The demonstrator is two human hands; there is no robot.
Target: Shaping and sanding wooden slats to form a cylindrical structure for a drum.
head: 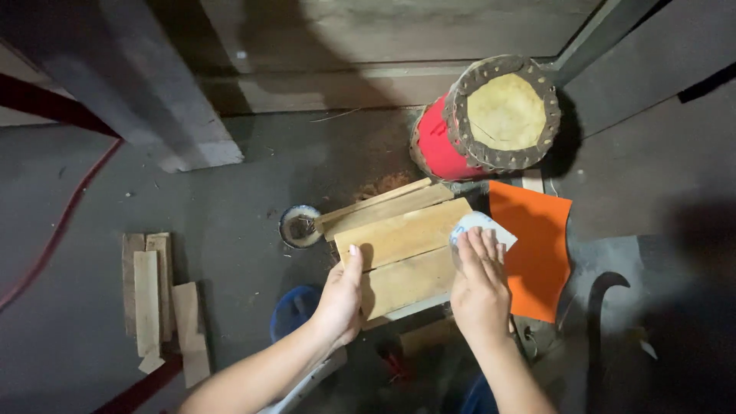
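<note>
red drum (441,146); orange sheet (537,245); pale tan planks (402,234)

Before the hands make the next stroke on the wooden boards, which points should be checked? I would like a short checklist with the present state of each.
1. Left hand steadies the wooden boards at their left edge: ok.
2. Right hand lies flat on the pale sheet: ok.
3. Sheet rests on the boards' right edge: ok.
4. Orange sheet lies apart from the stroke area: not ok, it lies right beside the right hand.
5. Small round tin clear of the left hand: ok.
6. Boards fixed underneath: cannot tell.
</note>
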